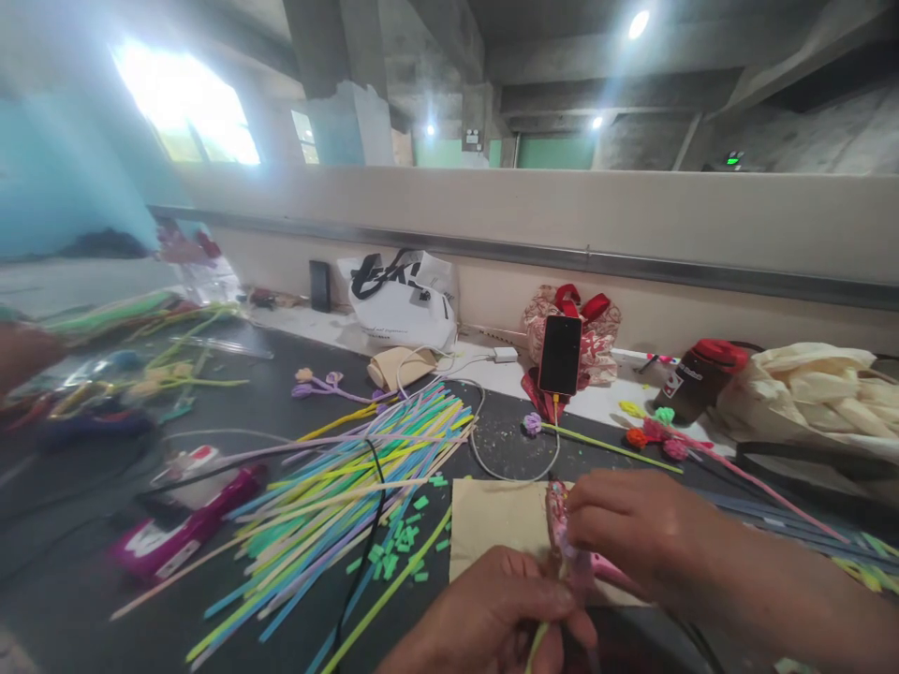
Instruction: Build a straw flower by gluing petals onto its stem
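Observation:
My left hand (502, 604) is closed, thumb and fingers pinched on a yellow-green pipe cleaner (537, 644) whose end shows below the fingers. Just above it, my right hand (625, 520) is closed too, its bent fingers against a shiny pink-red thing (557, 510) that I cannot make out. More pink shows between and below the hands, blurred and partly covered. Both hands are over a tan sheet (492, 520) on the dark table. Small cut green pieces (400, 543) lie scattered to the left of it.
A heap of colored pipe cleaners (351, 487) covers the table's middle left. Black and white cables run across. A magenta device (189, 529) lies left. A phone (560, 356) leans on a patterned bag (604, 328). Behind are a white bag (400, 304), a dark jar (695, 379) and pipe-cleaner flowers (660, 435).

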The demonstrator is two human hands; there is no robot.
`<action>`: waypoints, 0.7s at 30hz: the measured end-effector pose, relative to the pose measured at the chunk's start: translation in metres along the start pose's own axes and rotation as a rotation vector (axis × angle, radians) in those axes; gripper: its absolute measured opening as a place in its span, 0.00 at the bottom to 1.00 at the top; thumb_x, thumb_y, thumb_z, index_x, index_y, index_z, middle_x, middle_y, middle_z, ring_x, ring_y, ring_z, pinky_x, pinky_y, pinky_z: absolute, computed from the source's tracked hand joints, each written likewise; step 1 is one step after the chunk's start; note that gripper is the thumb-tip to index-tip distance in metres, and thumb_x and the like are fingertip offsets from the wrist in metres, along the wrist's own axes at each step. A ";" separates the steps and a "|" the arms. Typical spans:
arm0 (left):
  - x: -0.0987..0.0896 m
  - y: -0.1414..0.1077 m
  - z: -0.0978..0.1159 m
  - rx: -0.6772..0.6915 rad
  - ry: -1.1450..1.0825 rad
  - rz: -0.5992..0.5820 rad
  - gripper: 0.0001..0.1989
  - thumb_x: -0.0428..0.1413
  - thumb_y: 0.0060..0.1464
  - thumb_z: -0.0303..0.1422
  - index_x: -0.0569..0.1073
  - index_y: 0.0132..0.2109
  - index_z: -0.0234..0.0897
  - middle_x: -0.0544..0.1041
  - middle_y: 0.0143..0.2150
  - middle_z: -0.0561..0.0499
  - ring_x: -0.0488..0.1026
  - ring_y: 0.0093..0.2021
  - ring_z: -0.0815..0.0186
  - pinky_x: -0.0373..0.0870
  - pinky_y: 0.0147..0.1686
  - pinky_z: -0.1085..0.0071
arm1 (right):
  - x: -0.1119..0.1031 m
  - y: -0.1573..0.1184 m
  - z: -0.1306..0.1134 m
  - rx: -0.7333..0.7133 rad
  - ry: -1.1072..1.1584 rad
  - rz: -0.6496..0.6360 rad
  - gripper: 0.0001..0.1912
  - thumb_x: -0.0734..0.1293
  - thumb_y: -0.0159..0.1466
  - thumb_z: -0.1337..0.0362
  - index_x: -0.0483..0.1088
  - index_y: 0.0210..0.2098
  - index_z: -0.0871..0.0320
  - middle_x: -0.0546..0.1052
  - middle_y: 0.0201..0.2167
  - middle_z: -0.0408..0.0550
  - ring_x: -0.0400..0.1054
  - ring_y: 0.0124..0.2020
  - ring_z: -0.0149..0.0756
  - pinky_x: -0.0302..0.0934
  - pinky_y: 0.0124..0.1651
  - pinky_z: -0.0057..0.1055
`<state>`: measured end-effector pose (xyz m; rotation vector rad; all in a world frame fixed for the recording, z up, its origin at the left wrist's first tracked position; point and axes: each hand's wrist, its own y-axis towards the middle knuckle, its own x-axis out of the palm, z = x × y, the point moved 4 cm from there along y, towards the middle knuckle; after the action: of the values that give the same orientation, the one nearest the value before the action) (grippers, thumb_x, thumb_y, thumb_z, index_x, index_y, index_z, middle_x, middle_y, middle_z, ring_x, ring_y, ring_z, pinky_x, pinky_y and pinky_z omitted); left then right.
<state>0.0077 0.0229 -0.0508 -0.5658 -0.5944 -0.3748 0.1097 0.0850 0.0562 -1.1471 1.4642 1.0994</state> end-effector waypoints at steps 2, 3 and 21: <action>0.002 -0.002 0.002 0.003 -0.007 -0.002 0.09 0.54 0.42 0.29 0.77 0.22 0.28 0.66 0.08 0.57 0.60 0.10 0.77 0.53 0.13 0.80 | -0.002 0.001 0.001 -0.011 0.003 -0.009 0.06 0.62 0.59 0.73 0.67 0.33 0.57 0.72 0.32 0.44 0.65 0.32 0.34 0.55 0.31 0.28; 0.004 -0.003 0.003 0.004 -0.015 0.001 0.09 0.53 0.42 0.28 0.77 0.22 0.28 0.66 0.08 0.57 0.61 0.11 0.77 0.57 0.16 0.80 | -0.003 0.001 0.001 -0.016 0.010 -0.001 0.06 0.62 0.59 0.73 0.67 0.33 0.57 0.72 0.31 0.45 0.65 0.31 0.34 0.55 0.31 0.29; 0.002 0.001 0.001 0.001 -0.024 -0.010 0.11 0.55 0.41 0.32 0.77 0.24 0.27 0.67 0.07 0.56 0.58 0.08 0.76 0.52 0.12 0.79 | 0.011 -0.014 -0.003 -0.018 -0.022 0.127 0.07 0.61 0.65 0.69 0.69 0.30 0.57 0.72 0.30 0.43 0.63 0.29 0.32 0.49 0.29 0.30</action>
<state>0.0091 0.0244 -0.0495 -0.5666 -0.6204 -0.3777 0.1219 0.0781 0.0448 -1.0633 1.5299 1.2104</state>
